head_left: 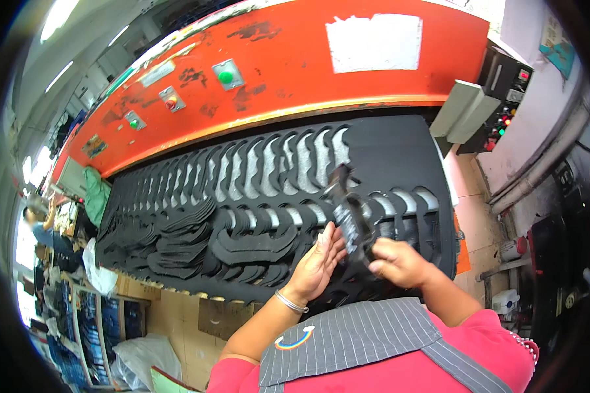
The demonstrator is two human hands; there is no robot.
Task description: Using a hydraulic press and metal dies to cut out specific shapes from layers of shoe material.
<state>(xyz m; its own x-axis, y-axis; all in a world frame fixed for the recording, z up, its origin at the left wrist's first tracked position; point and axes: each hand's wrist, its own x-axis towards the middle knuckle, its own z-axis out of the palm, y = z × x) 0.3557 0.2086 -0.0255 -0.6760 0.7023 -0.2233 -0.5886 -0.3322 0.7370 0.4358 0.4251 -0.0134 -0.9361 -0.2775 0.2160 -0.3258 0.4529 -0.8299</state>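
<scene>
My right hand (398, 263) is closed round the lower end of a dark, curved, frame-like tool (351, 219), tilted and smeared by motion; its exact kind is hard to make out. Beside it my left hand (316, 267) has its fingers stretched out and its palm turned toward the tool; whether they touch I cannot tell. Under both lies a black foam sheet (390, 141) with rows of curved cut-outs, pale material showing through them. Left of my left hand rest loose curved black pieces (254, 247), with overlapping stacks of similar pieces (180, 239) farther left.
An orange machine beam (275, 59) with green and red buttons spans the far side of the sheet. A control box (505, 98) with lit lamps stands at the right. Shelves (95, 327) and a plastic bag (147, 357) are at lower left; another person (46, 229) is far left.
</scene>
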